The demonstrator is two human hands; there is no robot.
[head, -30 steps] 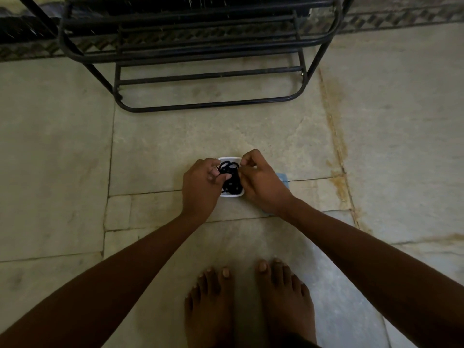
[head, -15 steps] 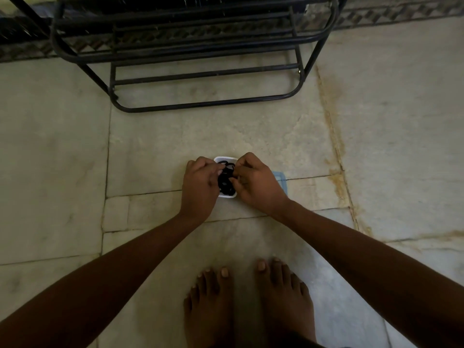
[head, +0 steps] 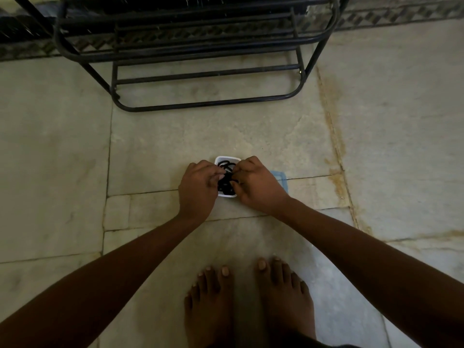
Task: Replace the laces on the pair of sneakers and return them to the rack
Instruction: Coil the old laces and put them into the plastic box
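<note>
Left hand: my left hand (head: pixel 198 188) was curled over the left edge of the tub, fingertips pinching the black laces (head: pixel 225 183).
Right hand: my right hand (head: pixel 258 184) came in from the other side, fingers bent round the same tangle; the two hands nearly met over it.
Laces: bundled in a small white tub (head: pixel 227 159) on the stone floor (head: pixel 160 156), between my hands.
Lid: a pale blue lid (head: pixel 281 178) lay flat just right of the tub, partly hidden under my right hand.
Rack: the black metal shoe rack (head: pixel 208 71) stood well beyond the tub.
Feet: my bare feet (head: pixel 248 305) stood on the floor, nearer me than the tub.
</note>
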